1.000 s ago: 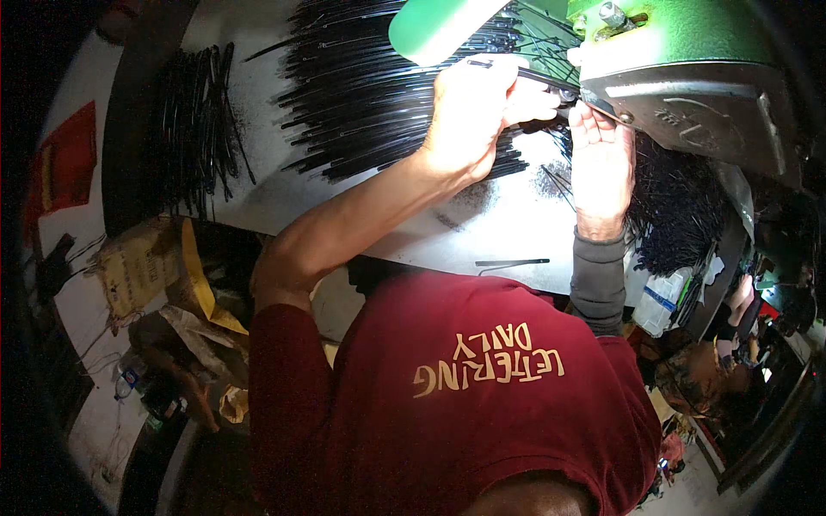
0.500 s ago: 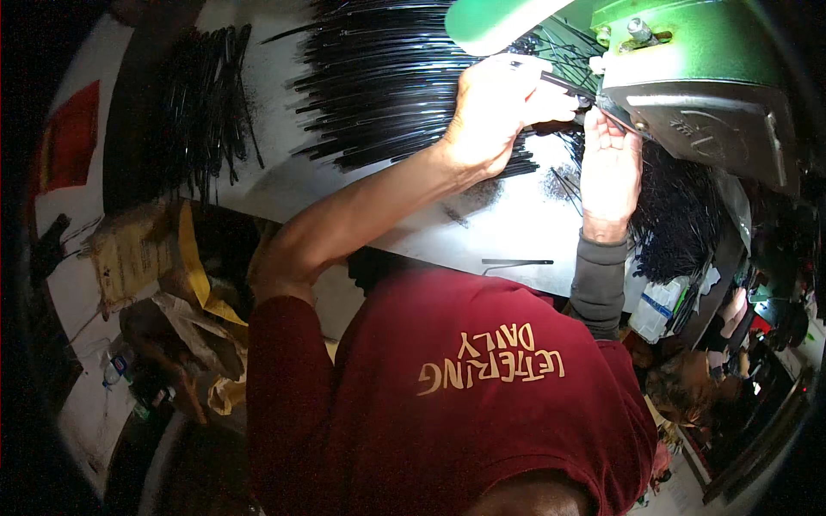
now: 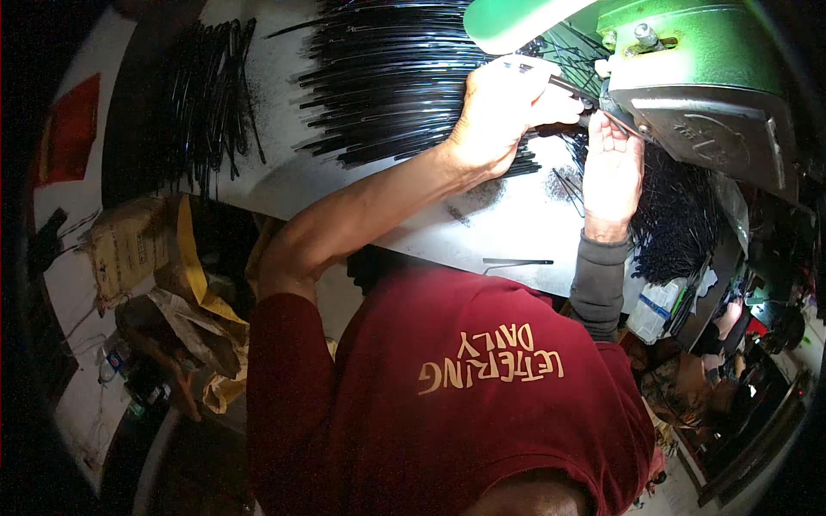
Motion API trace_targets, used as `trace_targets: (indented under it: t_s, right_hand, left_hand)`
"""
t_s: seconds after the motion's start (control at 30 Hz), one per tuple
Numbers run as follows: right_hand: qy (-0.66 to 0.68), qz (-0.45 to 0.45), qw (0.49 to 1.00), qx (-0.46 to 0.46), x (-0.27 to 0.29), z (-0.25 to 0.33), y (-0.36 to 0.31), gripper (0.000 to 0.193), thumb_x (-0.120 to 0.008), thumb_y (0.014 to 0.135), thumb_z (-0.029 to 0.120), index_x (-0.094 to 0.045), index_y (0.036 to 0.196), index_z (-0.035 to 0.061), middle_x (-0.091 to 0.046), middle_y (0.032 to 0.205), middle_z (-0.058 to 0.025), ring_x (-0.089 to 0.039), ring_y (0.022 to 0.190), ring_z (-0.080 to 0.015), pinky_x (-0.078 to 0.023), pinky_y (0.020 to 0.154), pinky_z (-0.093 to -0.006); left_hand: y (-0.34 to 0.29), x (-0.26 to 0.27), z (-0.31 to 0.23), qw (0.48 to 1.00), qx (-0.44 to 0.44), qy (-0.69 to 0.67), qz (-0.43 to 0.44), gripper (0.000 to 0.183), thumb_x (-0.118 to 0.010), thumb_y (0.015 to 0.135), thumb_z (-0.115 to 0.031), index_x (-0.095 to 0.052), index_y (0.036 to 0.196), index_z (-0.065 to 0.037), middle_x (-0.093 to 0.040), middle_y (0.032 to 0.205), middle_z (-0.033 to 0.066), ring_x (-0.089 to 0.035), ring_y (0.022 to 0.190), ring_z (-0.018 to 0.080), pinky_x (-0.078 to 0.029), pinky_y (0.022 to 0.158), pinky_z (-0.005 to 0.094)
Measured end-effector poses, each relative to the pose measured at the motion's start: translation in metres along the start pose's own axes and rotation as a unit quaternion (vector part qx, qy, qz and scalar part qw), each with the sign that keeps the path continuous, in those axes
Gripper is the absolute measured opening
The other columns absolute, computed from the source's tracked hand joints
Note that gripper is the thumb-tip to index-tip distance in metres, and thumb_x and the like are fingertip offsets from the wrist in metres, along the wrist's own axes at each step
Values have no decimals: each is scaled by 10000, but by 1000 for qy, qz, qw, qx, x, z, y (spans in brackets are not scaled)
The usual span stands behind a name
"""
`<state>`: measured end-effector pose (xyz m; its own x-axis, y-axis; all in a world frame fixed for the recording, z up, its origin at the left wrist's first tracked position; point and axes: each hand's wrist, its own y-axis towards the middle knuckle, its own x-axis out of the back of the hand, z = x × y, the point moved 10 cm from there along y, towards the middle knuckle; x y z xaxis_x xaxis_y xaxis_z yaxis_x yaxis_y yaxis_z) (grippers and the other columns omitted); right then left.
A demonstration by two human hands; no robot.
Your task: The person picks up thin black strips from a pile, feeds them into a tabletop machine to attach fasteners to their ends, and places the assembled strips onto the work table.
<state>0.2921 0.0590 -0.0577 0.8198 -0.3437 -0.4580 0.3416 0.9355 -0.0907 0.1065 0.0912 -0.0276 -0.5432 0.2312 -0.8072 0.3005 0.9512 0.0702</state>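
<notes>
My left hand (image 3: 503, 116) is closed around a thin black metal rod (image 3: 575, 87), its far end reaching the working head of a green machine (image 3: 697, 56). Just right of it, my right hand (image 3: 613, 172) is raised palm-up with fingers pressed together. Those fingertips touch a dark edge beneath the machine's grey metal cover (image 3: 710, 138); what they pinch is hidden there. Beside my left hand lies a broad layer of similar black rods (image 3: 379, 95) on the pale table (image 3: 379, 215). A tangled heap of black rods (image 3: 680, 215) lies right of my right hand.
Another bundle of rods (image 3: 211, 103) lies at the table's left end. One bent rod (image 3: 518, 261) rests near the front edge. A bright green lamp shade (image 3: 516, 21) hangs above my left hand. A clear plastic box (image 3: 656, 310) stands at right; a cardboard box (image 3: 129, 245) is at lower left.
The view has shifted slightly, so the machine and lamp sit a little farther right. Both hands stay in nearly the same place at the machine, my left still gripping the rod.
</notes>
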Motion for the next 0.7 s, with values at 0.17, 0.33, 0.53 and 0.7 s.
trace_targets:
  t_s: [0.17, 0.33, 0.53, 0.7]
  right_hand:
    - [60, -46, 997, 2, -11, 4, -7, 393, -422, 959, 266, -411, 1199, -45, -503, 1092, -206, -499, 1066, -309, -421, 985, -440]
    - [-19, 35, 999, 5, -7, 3, -2, 351, -415, 955, 192, -408, 1215, -43, -505, 1153, -175, -486, 1105, -256, -377, 1022, -392]
    - [73, 97, 993, 3, -17, 2, -5, 252, -405, 954, 86, -443, 1165, -47, -513, 1200, -148, -484, 1124, -190, -370, 1033, -328]
    - [21, -26, 999, -14, -5, 0, -5, 430, -429, 958, 317, -424, 1207, -33, -540, 1095, -196, -525, 1052, -285, -418, 973, -424]
  left_hand:
    - [0, 0, -1, 1000, -9, -11, -5, 161, -527, 899, -66, -568, 1014, 39, -615, 901, 128, -644, 861, 257, -536, 823, 479]
    - [1, -2, -4, 999, -35, -13, -14, 133, -553, 888, -75, -577, 957, 36, -581, 830, 92, -631, 791, 218, -548, 795, 484]
    - [3, -2, -1, 999, -38, -5, -21, 133, -576, 878, -88, -583, 926, 36, -562, 795, 79, -626, 758, 207, -557, 767, 485]
    - [2, 6, -2, 997, -15, 31, -68, 139, -574, 874, -89, -574, 929, 39, -573, 811, 110, -644, 737, 259, -573, 718, 473]
